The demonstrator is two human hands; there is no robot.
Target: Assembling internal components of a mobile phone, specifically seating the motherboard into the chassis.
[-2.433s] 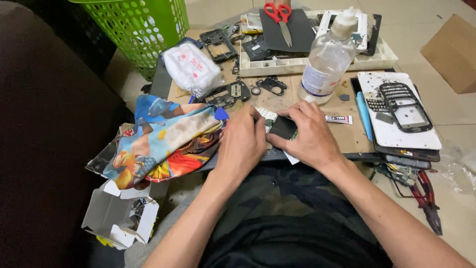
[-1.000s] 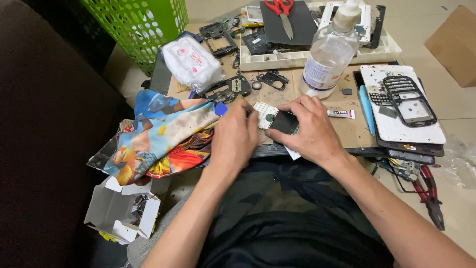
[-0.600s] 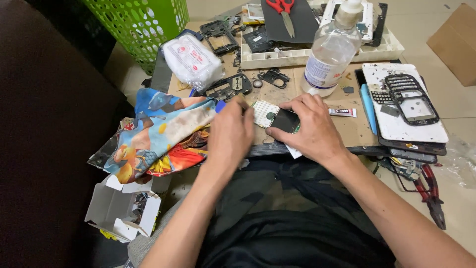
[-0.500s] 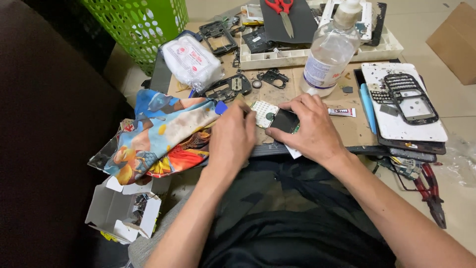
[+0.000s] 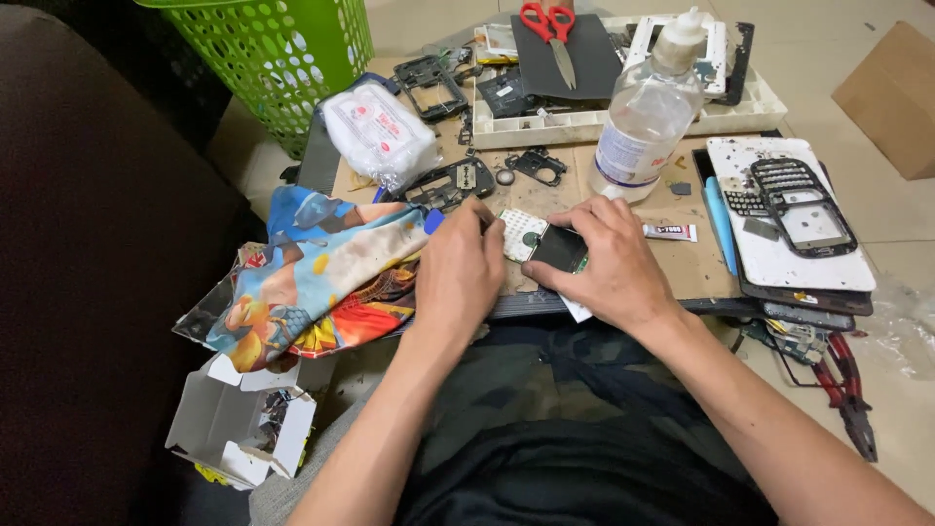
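My fingers: right hand (image 5: 606,261) pinches the small dark phone module (image 5: 558,248) at its edges; left hand (image 5: 460,273) closed around a blue-tipped tool (image 5: 434,221), just beside the module.

Lighting: soft, even, fairly bright over centre & upper frame; source appears overhead, no hard-edged shadows. Short soft shadows under left hand (image 5: 458,278) & right hand (image 5: 596,265). Left third of frame dim to near-black, detail lost. Glare: mild sheen on clear plastic bottle (image 5: 643,117) & wrinkled plastic film (image 5: 901,326) at right edge. Focus: sharp across centre, small parts legible; no obvious motion blur. Distortion: wide-angle, slight bending toward corners; forearms at bottom loom large. Colour: warm-neutral, green basket (image 5: 278,54) saturated.
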